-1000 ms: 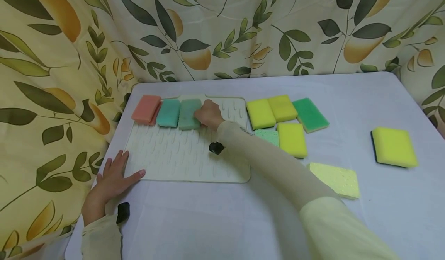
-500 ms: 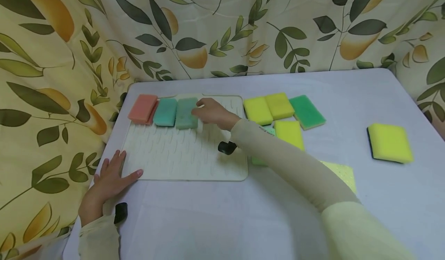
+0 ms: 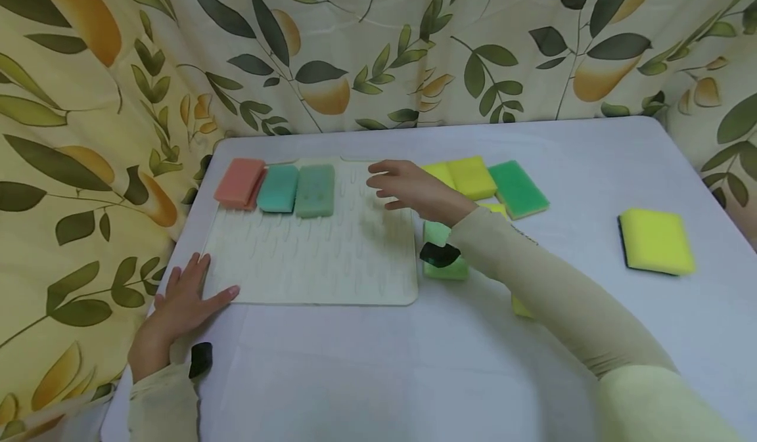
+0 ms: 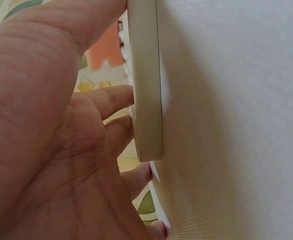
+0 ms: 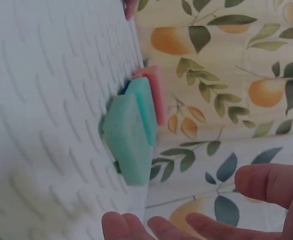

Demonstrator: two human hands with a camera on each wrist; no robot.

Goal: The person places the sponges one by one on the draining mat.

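My left hand lies with spread fingers at the near left corner of a cream ridged draining mat; in the left wrist view its fingertips meet the mat's edge. My right hand hovers over the mat's right end, fingers loosely extended and holding nothing. Along the mat's far side stand three sponges in a row: a pink sponge, a teal sponge and a pale green sponge. The right wrist view shows the pale green sponge beyond the fingertips.
Right of the mat lie yellow sponges, a green scouring sponge and a light green sponge, partly behind the right forearm. Another yellow sponge sits alone at far right. A leaf-patterned curtain borders the white table.
My right hand has let go of the pale green sponge and moved right, its fingers opening out. The sponge stays beside the teal one. The left hand keeps its place on the mat.
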